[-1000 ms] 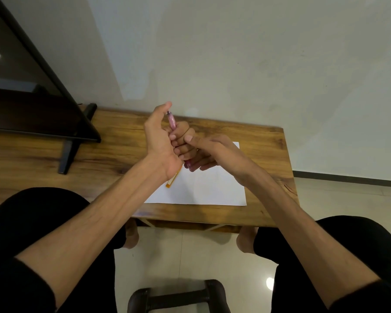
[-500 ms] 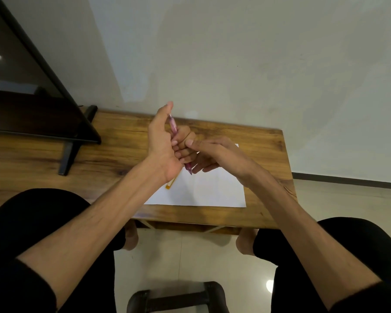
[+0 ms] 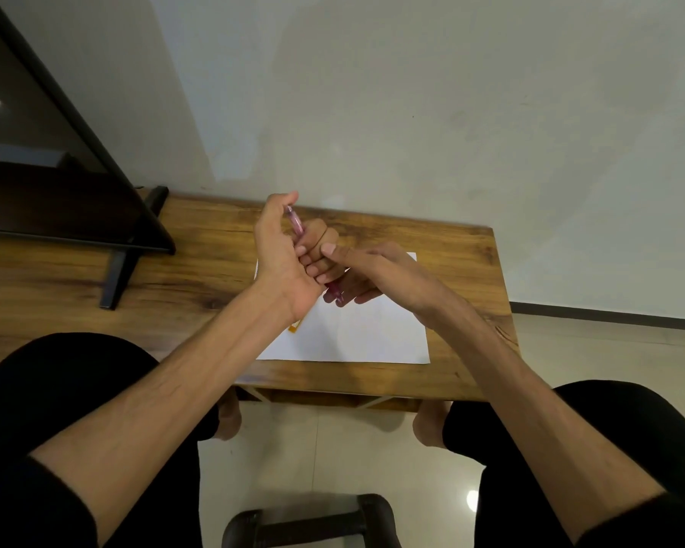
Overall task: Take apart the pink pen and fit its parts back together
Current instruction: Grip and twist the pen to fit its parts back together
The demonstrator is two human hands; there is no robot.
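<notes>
Your left hand [image 3: 281,267] is fisted around the pink pen [image 3: 296,224], held above the table [image 3: 198,270] and tilted, upper end near your raised thumb, lower tip poking out below the fist. Your right hand [image 3: 376,270] comes in from the right, thumb laid against the curled left fingers [image 3: 313,267], its own fingers bent under toward the pen's lower tip (whether they actually pinch it is hard to tell, since the left hand covers the spot). Under both hands lies a white sheet [image 3: 356,334], and a small orange piece [image 3: 294,326] peeks out beneath your left wrist. A dark screen [image 3: 56,183] stands at far left.
</notes>
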